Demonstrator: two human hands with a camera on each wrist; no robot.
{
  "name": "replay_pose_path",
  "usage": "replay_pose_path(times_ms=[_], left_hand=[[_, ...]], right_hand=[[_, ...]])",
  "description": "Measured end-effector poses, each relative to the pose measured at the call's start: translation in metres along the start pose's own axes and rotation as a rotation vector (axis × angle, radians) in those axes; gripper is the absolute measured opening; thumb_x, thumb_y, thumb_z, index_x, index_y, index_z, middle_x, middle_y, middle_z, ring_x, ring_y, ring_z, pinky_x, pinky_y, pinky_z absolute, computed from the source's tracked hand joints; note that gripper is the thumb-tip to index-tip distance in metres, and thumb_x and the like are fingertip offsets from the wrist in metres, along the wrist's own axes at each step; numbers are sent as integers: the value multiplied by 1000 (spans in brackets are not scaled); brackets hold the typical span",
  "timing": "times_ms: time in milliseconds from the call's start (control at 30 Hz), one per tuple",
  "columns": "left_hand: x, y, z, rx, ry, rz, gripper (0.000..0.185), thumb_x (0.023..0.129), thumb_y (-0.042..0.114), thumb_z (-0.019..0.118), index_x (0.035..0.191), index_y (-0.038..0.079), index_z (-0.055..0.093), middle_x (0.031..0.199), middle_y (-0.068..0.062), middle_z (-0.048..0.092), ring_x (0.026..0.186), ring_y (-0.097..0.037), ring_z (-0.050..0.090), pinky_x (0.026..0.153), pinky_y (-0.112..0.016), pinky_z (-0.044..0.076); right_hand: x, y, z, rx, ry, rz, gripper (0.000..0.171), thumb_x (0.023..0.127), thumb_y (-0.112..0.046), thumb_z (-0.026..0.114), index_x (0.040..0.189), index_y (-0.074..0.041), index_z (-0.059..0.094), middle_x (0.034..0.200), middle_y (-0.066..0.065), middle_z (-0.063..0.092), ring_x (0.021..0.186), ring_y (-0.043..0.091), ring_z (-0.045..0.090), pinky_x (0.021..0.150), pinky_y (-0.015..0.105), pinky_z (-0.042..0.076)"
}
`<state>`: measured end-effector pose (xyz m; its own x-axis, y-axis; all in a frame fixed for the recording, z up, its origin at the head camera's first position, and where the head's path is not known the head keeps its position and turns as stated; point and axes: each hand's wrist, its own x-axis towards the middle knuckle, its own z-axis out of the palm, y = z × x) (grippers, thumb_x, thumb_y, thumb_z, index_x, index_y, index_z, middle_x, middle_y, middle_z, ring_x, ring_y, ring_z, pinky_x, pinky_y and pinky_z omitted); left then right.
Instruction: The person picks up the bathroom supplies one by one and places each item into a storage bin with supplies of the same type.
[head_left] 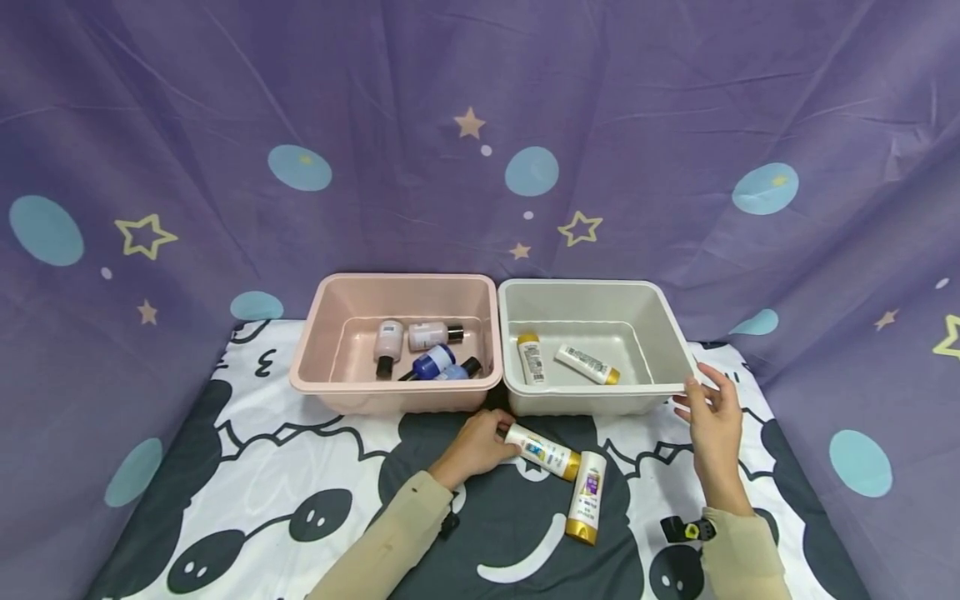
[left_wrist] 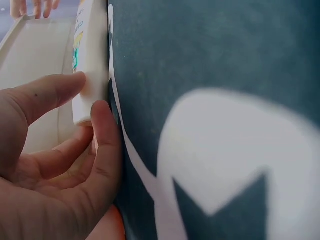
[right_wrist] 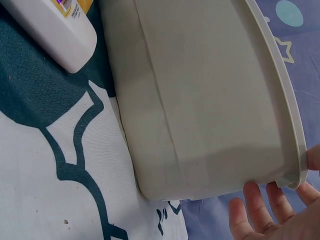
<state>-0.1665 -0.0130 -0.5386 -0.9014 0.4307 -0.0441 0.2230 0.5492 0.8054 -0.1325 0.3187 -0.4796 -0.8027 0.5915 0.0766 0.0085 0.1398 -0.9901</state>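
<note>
Left hand: my left hand (head_left: 474, 446) pinches the end of a white bottle (head_left: 542, 451) between thumb and fingers.
Bottle: it lies on the worktop (head_left: 300, 467), just in front of the grey bin (head_left: 585, 404).
Right hand: my right hand (head_left: 712, 421) is relaxed, fingers straight, touching the grey bin's right corner.
Second bottle: another bottle (head_left: 587, 497) lies in front of the grey bin too.

I see a white bottle (head_left: 542, 451) with a gold cap lying on its side on the worktop, just before the grey tub (head_left: 592, 402). My left hand (head_left: 474, 447) grips its base; my right hand (head_left: 712, 421) touches the tub's near right corner.
</note>
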Motion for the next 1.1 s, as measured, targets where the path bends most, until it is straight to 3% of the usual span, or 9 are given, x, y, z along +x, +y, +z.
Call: replay_pose_path(times_ms=[367,567,767,1100], left_hand=[[-5,0,-3,-80,-14,15,32,81,12,83,108,3,69,92,-1,69,86,-14,66,75,-27,54],[-6,-5,-3,-245,-25,-39,32,80,14,83,107,3,72,94,-4,70,80,-12,68,69,-26,56],[-9,-3,-3,-347,-10,-87,32,80,15,85,108,4,73,94,-2,72,81,-13,68,68,-26,58],[-17,12,-8,-588,-26,-148,43,80,3,83,119,-4,65,97,-10,70,84,-21,70,71,-32,61]], right_hand=[[2,0,0,28,-2,9,43,101,-22,61,142,-9,52,101,3,61,81,10,67,67,19,57],[2,2,1,25,3,16,42,101,-23,61,141,-11,53,101,3,61,82,12,68,67,19,57],[1,3,1,29,16,26,41,101,-24,62,139,-12,55,100,3,62,82,15,68,66,18,57],[0,0,1,8,9,39,43,101,-26,61,141,-11,53,103,2,62,84,14,68,68,20,57]])
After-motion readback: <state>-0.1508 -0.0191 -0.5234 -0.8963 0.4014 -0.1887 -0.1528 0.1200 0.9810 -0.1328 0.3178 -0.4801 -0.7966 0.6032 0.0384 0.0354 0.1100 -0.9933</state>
